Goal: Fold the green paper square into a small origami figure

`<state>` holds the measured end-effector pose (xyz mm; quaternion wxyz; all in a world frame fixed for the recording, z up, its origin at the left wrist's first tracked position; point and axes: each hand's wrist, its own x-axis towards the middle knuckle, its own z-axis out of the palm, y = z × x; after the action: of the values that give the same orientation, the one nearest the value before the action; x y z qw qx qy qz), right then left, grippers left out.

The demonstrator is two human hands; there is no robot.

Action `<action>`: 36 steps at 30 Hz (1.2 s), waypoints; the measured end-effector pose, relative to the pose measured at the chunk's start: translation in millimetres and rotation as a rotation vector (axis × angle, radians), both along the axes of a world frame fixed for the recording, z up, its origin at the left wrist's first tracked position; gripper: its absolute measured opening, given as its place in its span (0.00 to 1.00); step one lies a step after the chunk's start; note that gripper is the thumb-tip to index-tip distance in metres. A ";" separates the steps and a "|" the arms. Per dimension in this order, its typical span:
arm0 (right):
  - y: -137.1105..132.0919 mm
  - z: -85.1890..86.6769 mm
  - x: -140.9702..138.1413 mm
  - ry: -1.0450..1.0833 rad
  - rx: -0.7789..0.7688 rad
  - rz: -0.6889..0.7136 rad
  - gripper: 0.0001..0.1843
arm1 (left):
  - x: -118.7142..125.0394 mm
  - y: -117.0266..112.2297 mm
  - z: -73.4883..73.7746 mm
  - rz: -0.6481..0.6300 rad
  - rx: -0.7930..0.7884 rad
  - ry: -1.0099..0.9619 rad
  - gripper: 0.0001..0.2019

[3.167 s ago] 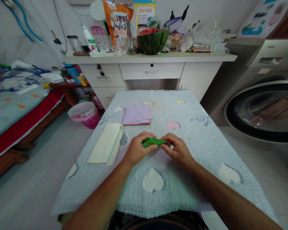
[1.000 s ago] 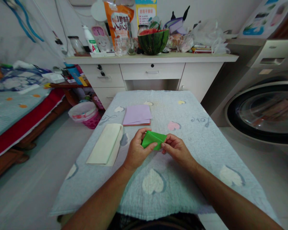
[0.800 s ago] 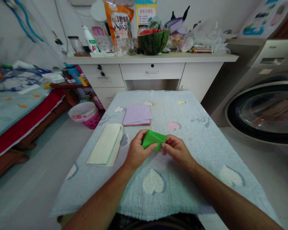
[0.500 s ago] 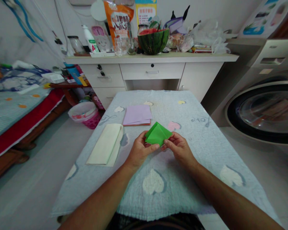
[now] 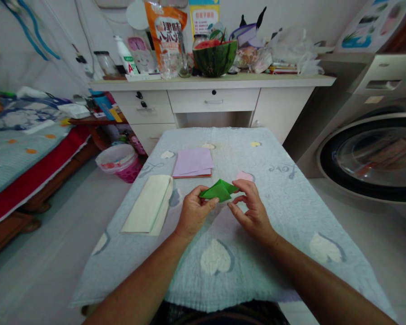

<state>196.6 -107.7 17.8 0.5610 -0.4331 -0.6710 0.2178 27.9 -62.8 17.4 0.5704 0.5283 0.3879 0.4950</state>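
Note:
A folded green paper (image 5: 218,191) is held just above the table, tilted nearly flat. My left hand (image 5: 193,213) pinches its near left edge between thumb and fingers. My right hand (image 5: 251,208) sits at the paper's right corner with the fingers loosely spread and a fingertip touching that corner. Both hands are over the pale blue cloth (image 5: 277,198) with heart patches that covers the table.
A stack of lilac and red paper sheets (image 5: 193,162) lies beyond the hands, and a cream folded sheet (image 5: 150,202) lies to the left. A desk (image 5: 213,97) with a halved watermelon (image 5: 215,56) stands behind, a washing machine (image 5: 372,153) right, a pink bin (image 5: 119,161) and bed (image 5: 23,153) left.
The green paper was raised and opened toward me, then tipped back down flatter. My right hand loosened from a pinch on its right corner to spread fingers.

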 end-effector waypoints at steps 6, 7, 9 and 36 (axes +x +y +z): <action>-1.0 0.4 -1.0 -0.089 0.066 -0.020 0.30 | -0.1 -0.2 -0.7 0.026 0.018 0.050 0.14; -1.0 0.5 -0.9 -0.087 0.072 -0.024 0.29 | -0.3 -0.2 -0.8 0.030 0.015 0.049 0.14; -1.2 1.3 -0.7 -0.080 0.085 -0.035 0.26 | -0.5 -0.2 -0.4 0.032 0.016 0.049 0.13; 1.5 1.2 0.8 -0.148 0.042 -0.045 0.11 | -11.2 -2.5 0.9 0.026 0.629 0.424 0.24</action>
<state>197.5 -106.2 19.0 0.5234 -0.4510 -0.7053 0.1585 16.7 -65.3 18.2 0.2811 0.7634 0.3332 0.4766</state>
